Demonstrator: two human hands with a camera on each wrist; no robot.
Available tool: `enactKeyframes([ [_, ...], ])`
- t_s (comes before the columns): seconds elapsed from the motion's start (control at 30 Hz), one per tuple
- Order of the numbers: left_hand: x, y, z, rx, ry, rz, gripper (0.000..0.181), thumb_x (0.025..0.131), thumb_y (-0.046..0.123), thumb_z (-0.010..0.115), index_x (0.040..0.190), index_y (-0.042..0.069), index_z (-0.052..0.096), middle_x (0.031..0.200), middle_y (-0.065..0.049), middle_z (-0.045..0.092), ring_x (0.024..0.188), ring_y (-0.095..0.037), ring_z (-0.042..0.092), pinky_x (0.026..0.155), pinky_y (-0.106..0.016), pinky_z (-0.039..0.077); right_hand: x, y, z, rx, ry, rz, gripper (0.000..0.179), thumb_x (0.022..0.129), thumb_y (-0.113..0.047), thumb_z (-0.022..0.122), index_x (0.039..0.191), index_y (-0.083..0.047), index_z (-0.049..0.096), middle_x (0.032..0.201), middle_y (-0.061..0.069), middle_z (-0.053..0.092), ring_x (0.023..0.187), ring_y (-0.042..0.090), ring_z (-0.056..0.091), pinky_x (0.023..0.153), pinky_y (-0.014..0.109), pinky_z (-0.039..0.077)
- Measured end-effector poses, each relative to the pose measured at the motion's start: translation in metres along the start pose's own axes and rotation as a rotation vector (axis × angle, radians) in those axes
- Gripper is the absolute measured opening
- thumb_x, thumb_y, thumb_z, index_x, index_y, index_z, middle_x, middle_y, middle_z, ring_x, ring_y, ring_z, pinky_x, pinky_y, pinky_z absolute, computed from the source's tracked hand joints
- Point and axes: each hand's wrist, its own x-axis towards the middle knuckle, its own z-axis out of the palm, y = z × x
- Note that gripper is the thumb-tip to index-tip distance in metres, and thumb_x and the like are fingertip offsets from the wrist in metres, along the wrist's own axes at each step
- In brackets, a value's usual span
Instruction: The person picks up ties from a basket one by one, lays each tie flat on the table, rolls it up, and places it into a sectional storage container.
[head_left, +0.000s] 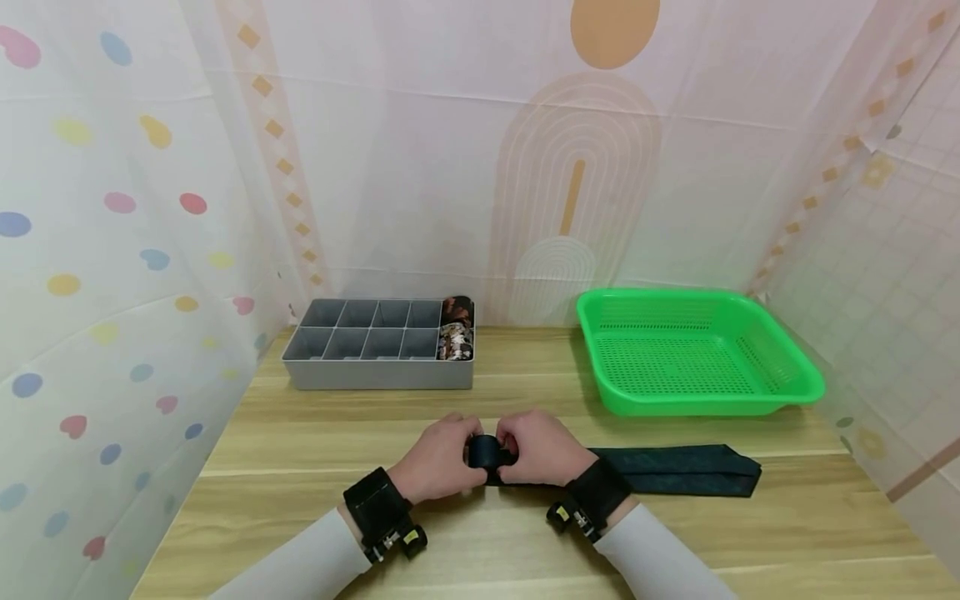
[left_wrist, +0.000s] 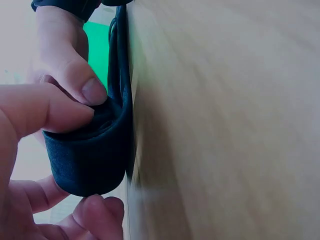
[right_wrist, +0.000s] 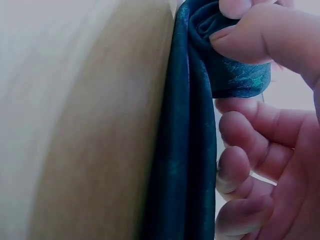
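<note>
A dark teal necktie [head_left: 675,471] lies lengthwise on the table, its pointed end flat toward the right. Its other end is wound into a roll [left_wrist: 87,162], which stands on edge between the two hands. My left hand [head_left: 442,458] grips the roll from the left, thumb at one edge and fingertips at the opposite one. From the right, my right hand [head_left: 546,450] pinches the roll, its thumb [right_wrist: 245,37] pressing by the coiled layers. In the right wrist view, a doubled strip of the tie runs away from the roll beside the curled fingers.
Behind the hands at the left stands a grey divided box [head_left: 378,375], with patterned rolled cloths [head_left: 456,342] in its right-hand compartments. A green perforated basket [head_left: 697,406] stands at the back right. Patterned curtains [head_left: 420,167] border the wooden table [head_left: 300,467].
</note>
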Motion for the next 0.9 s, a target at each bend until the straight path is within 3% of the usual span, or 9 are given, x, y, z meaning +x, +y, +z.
enactKeyframes([
  [0.2, -0.0005, 0.0009, -0.0005, -0.014, 0.007, 0.01, 0.027, 0.077, 0.019, 0.086, 0.095, 0.015, 0.065, 0.093, -0.002, 0.057, 0.079, -0.017, 0.052, 0.067, -0.028, 0.047, 0.0003, -0.0014, 0.0024, 0.052, 0.024, -0.017, 0.036, 0.077, -0.032, 0.086, 0.107, -0.026, 0.068, 0.075, -0.007, 0.062, 0.065, 0.004, 0.05, 0.062, 0.021, 0.042],
  [0.5, 0.0007, -0.0025, -0.0006, 0.023, -0.054, 0.041, 0.032, 0.076, 0.022, 0.09, 0.101, 0.015, 0.072, 0.091, -0.003, 0.057, 0.076, -0.017, 0.052, 0.068, -0.03, 0.045, -0.0012, -0.0071, -0.0022, 0.121, 0.069, -0.016, 0.03, 0.075, -0.026, 0.088, 0.099, -0.025, 0.069, 0.075, -0.009, 0.055, 0.071, 0.007, 0.051, 0.069, 0.023, 0.044],
  [0.9, 0.0005, -0.0024, -0.0012, -0.036, 0.013, -0.023, 0.023, 0.078, 0.024, 0.083, 0.094, 0.018, 0.067, 0.092, -0.003, 0.056, 0.078, -0.019, 0.05, 0.067, -0.031, 0.043, -0.0005, -0.0029, -0.0048, 0.081, 0.011, 0.017, 0.026, 0.073, -0.027, 0.087, 0.089, -0.024, 0.068, 0.069, -0.012, 0.054, 0.064, 0.005, 0.048, 0.062, 0.022, 0.042],
])
